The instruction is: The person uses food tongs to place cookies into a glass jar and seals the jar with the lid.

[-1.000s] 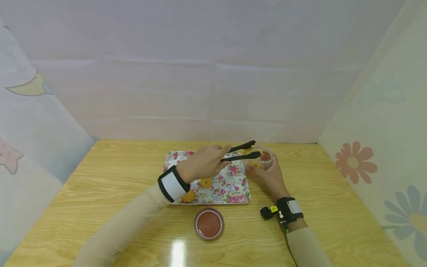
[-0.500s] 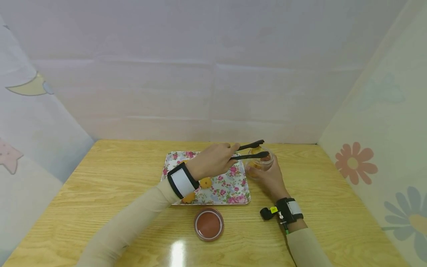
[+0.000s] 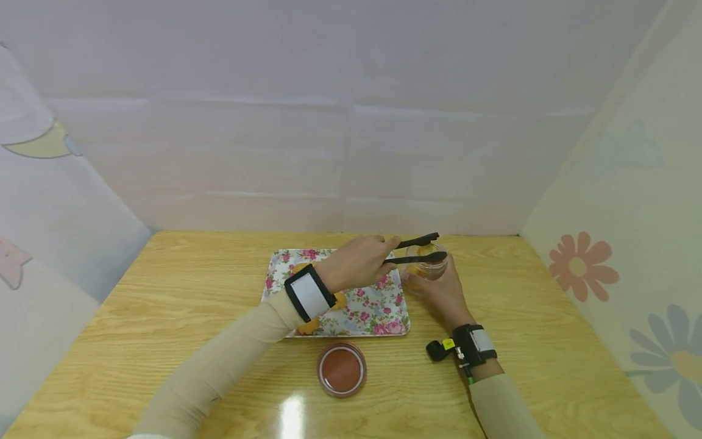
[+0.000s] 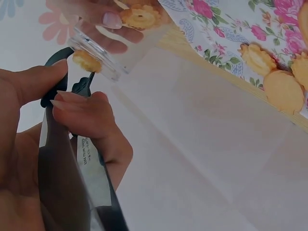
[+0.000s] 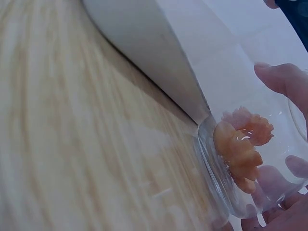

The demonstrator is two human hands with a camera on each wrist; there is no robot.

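Head view: black tongs are being gripped by the left hand, fingers curled round both arms, tips being held over the mouth of the glass jar. A cookie is being pinched between the tong tips, seen in the left wrist view just at the jar rim; from the head view it is being reduced to a small yellow blur. The jar is being clasped by the right hand, fingers wrapped round its side, on the table just right of the floral tray.

Hidden or unclear: the lower jar is being covered by the right hand in the head view. In the right wrist view the jar is being cut off at the frame edge, and only fingertips are being shown through the glass; cookies inside are being distorted, count cannot be told. Part of the tray and some cookies on it are being blocked by the left wrist band. The tong tips are being partly hidden by the fingers in the left wrist view.

Surface and room: everything is being supported by a light wooden table, glare being reflected near the front edge. A brown round lid is lying in front of the tray, apart from it. The table is being enclosed by pale walls, with a moon print on the left and flower prints on the right.
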